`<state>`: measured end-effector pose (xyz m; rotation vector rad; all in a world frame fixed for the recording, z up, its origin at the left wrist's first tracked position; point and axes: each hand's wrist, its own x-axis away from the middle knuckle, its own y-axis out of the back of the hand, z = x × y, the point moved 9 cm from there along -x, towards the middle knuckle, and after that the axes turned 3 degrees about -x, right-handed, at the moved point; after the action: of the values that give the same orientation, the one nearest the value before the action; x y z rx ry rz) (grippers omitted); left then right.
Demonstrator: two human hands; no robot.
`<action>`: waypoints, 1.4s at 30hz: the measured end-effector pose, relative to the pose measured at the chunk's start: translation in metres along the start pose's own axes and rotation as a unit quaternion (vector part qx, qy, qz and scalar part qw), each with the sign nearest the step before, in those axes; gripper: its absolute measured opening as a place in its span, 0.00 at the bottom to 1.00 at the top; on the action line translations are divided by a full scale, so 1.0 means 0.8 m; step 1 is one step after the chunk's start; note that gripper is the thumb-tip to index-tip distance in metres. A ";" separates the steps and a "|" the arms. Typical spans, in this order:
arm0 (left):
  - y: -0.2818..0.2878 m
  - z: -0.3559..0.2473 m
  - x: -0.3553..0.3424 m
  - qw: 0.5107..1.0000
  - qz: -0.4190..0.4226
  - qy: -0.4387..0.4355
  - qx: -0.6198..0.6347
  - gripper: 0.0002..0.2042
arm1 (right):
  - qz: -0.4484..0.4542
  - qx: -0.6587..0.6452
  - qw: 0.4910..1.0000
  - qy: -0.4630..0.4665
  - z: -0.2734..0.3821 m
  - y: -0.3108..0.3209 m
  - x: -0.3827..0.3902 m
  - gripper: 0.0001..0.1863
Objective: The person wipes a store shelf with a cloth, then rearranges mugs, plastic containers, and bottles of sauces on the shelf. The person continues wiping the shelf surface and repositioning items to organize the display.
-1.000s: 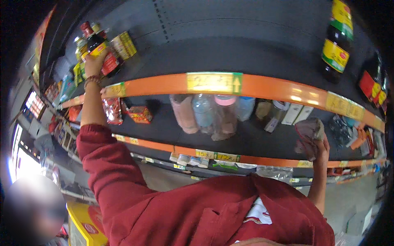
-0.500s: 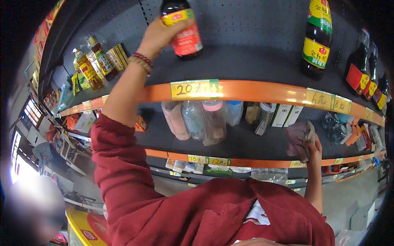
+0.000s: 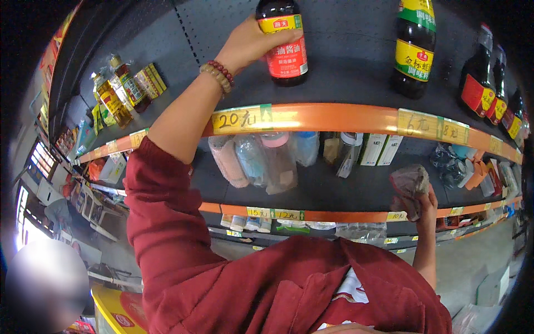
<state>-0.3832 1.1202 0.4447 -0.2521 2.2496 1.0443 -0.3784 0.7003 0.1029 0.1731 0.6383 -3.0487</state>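
Note:
My left hand point(image 3: 253, 42) is wrapped round a dark soy sauce bottle point(image 3: 287, 60) with a red and yellow label. The bottle is upright over the upper shelf point(image 3: 339, 83); whether its base touches the board I cannot tell. To its right stands a tall dark sauce bottle point(image 3: 414, 58) with a yellow and green label. My right hand point(image 3: 427, 206), lower down by the middle shelf, grips a crumpled grey-brown cloth point(image 3: 410, 186).
Oil bottles point(image 3: 111, 100) and small boxes point(image 3: 150, 80) stand at the upper shelf's left, several dark bottles point(image 3: 478, 83) at its right. An orange shelf edge point(image 3: 334, 117) carries price tags. Below are wrapped bottles point(image 3: 250, 158) and white boxes point(image 3: 381, 149). A person point(image 3: 47, 284) is at the lower left.
My left hand has carried the soy sauce bottle to the right, closer to the tall sauce bottle. The cloth stays in my right hand, nearly where it was. The view has shifted slightly.

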 end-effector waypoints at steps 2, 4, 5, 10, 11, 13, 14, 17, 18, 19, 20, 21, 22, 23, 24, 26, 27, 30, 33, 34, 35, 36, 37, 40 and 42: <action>-0.014 -0.010 0.004 0.994 0.054 -0.004 0.099 0.23 | 0.017 0.019 1.000 0.008 0.009 -0.011 0.003 0.21; -0.020 -0.017 0.007 0.988 0.083 0.009 0.133 0.20 | 0.027 0.021 0.999 0.011 0.009 -0.011 0.002 0.21; -0.020 -0.017 0.008 0.989 0.087 0.023 0.117 0.19 | 0.028 0.015 0.999 0.011 0.003 -0.003 -0.003 0.21; -0.021 -0.021 0.008 0.991 0.110 0.052 0.054 0.19 | 0.016 0.005 1.000 -0.001 -0.008 -0.002 -0.010 0.21; -0.020 -0.023 0.008 0.993 0.094 0.048 0.055 0.19 | 0.013 0.010 1.000 -0.003 -0.010 -0.006 -0.010 0.21; -0.019 -0.030 0.007 0.995 0.066 0.036 0.059 0.19 | 0.024 0.020 0.999 -0.003 -0.011 -0.010 -0.013 0.21; -0.017 -0.026 0.004 0.997 0.053 0.025 0.040 0.21 | 0.040 0.025 0.999 -0.002 -0.013 -0.011 -0.016 0.20; -0.021 -0.006 -0.013 0.999 0.048 0.017 -0.005 0.26 | 0.066 0.034 0.997 0.006 -0.017 -0.012 -0.020 0.19; -0.025 -0.002 -0.015 0.998 0.056 0.018 -0.012 0.26 | 0.072 0.037 0.997 0.009 -0.016 -0.012 -0.020 0.19; -0.026 -0.006 -0.014 0.998 0.059 0.017 -0.022 0.26 | 0.058 0.036 0.998 0.016 -0.013 -0.012 -0.020 0.19; -0.026 -0.007 -0.014 0.997 0.062 0.016 -0.032 0.26 | 0.044 0.035 0.998 0.024 -0.011 -0.012 -0.016 0.20; -0.024 -0.013 -0.016 0.999 0.038 -0.018 0.002 0.26 | 0.031 0.033 0.998 0.030 -0.009 -0.013 -0.015 0.20; -0.027 -0.011 -0.016 0.999 0.045 -0.020 0.014 0.26 | 0.021 0.033 0.999 0.023 -0.011 -0.011 -0.014 0.20; -0.028 -0.010 -0.016 0.998 0.052 -0.020 0.025 0.26 | 0.012 0.032 0.999 0.014 -0.013 -0.011 -0.015 0.21; -0.026 -0.009 -0.015 0.997 0.059 -0.020 0.035 0.26 | 0.004 0.030 1.000 0.005 -0.017 -0.012 -0.016 0.21; -0.026 -0.005 -0.011 0.996 0.091 -0.004 0.007 0.31 | -0.002 0.039 0.999 0.007 -0.019 -0.011 -0.018 0.22; -0.026 -0.007 -0.010 0.995 0.101 -0.007 -0.004 0.34 | -0.002 0.042 0.999 0.006 -0.021 -0.010 -0.019 0.22; 0.023 0.028 0.006 0.998 0.037 0.036 -0.044 0.51 | 0.042 0.032 0.999 0.007 -0.024 -0.003 -0.018 0.25; 0.128 0.059 0.034 0.971 -0.120 0.018 -0.207 0.48 | 0.017 0.046 0.999 -0.002 -0.020 -0.026 -0.010 0.24; 0.174 0.072 0.051 0.940 -0.178 0.019 -0.289 0.47 | 0.025 0.049 0.998 0.000 -0.029 -0.019 -0.017 0.24; 0.211 0.090 0.064 0.903 -0.228 0.016 -0.364 0.46 | 0.026 0.053 0.998 0.003 -0.036 -0.017 -0.023 0.24; 0.252 0.114 0.078 0.877 -0.273 0.012 -0.395 0.45 | 0.032 0.056 0.998 -0.005 -0.037 -0.029 -0.023 0.24; 0.293 0.138 0.094 0.849 -0.315 0.005 -0.425 0.44 | 0.038 0.057 0.998 -0.012 -0.034 -0.042 -0.018 0.24; 0.392 0.221 0.144 0.857 -0.383 0.095 -0.331 0.31 | 0.035 0.064 0.997 -0.027 -0.042 -0.063 -0.018 0.22; 0.413 0.262 0.165 0.838 -0.376 0.217 -0.330 0.30 | 0.002 0.068 0.997 -0.039 -0.046 -0.071 -0.013 0.23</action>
<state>-0.5252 1.5073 0.4656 -1.6587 1.7309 1.3252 -0.3668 0.7668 0.0934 0.0569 0.4261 -3.0785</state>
